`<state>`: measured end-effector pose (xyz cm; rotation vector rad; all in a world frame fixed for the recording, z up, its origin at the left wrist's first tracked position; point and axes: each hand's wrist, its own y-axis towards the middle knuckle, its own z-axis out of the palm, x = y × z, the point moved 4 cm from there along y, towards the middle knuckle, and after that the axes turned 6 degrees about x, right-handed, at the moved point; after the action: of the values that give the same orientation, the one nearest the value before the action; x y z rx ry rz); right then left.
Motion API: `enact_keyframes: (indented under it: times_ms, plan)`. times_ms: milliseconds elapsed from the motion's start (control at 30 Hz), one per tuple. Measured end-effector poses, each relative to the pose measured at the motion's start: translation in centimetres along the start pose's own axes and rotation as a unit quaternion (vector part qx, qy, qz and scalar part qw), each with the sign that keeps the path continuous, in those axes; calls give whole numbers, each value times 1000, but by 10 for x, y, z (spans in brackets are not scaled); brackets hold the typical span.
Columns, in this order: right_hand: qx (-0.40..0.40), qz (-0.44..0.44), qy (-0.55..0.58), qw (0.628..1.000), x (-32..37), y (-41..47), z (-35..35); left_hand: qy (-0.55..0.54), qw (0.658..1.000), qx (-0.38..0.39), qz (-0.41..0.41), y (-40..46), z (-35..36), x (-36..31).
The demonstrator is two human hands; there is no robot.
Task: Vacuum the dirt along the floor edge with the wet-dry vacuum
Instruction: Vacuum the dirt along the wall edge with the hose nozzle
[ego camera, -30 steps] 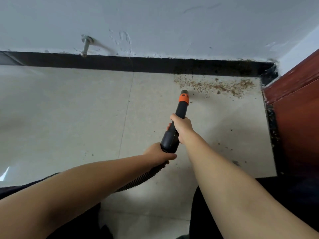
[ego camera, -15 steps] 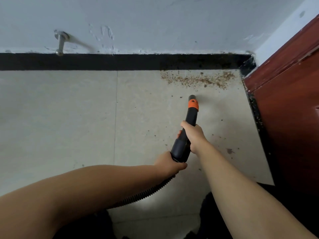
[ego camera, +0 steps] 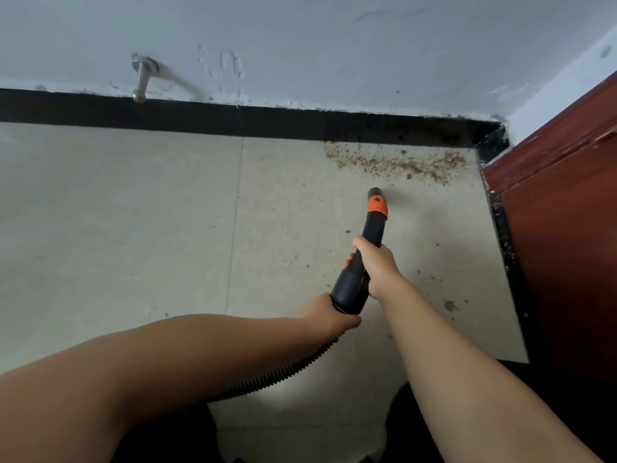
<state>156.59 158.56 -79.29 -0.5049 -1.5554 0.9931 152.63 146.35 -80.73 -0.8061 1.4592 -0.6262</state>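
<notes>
A black vacuum nozzle (ego camera: 373, 225) with an orange collar points at the floor, its tip a short way in front of a band of brown dirt (ego camera: 397, 163) lying along the black skirting (ego camera: 267, 123). My right hand (ego camera: 377, 265) grips the nozzle's middle. My left hand (ego camera: 329, 314) grips its rear end, where the ribbed black hose (ego camera: 283, 370) joins. The hose runs back to the lower left, under my left arm. Scattered crumbs (ego camera: 449, 304) lie on the tile to the right of my hands.
A dark red wooden door (ego camera: 567, 228) stands at the right, with a black threshold strip (ego camera: 502, 235) along its foot. A metal doorstop (ego camera: 142, 80) juts from the white wall at upper left. Pale floor tiles (ego camera: 117, 212) spread to the left.
The nozzle and both hands have shifted right and back from the dirt band, then edged forward toward it again. The dirt looks unchanged.
</notes>
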Motion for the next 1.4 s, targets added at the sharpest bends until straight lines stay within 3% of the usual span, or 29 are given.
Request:
enact_keyframes:
  times_ms: [133,300,433,733,1000,1233,1400]
  plan:
    - [-25,-2,14,1000,18,10,-28,15,1000,11,13,14,17,-24]
    - [9,10,-1,1000,39,22,-28,-6,1000,-5,23,24,20,-40]
    - [41,13,-23,999,29,19,-16,-3,1000,-14,12,16,14,-30]
    - [-8,14,40,999,-28,-19,-35,26,998,64,-13,-22,31,9]
    - [-2,11,10,1000,-87,-55,3,50,994,71,-69,-63,9,72]
    - [40,9,-29,999,-80,-62,16,2,997,47,-66,-72,9,75]
    - [20,4,-9,1000,-55,-42,15,-10,998,36,-44,-49,1,49]
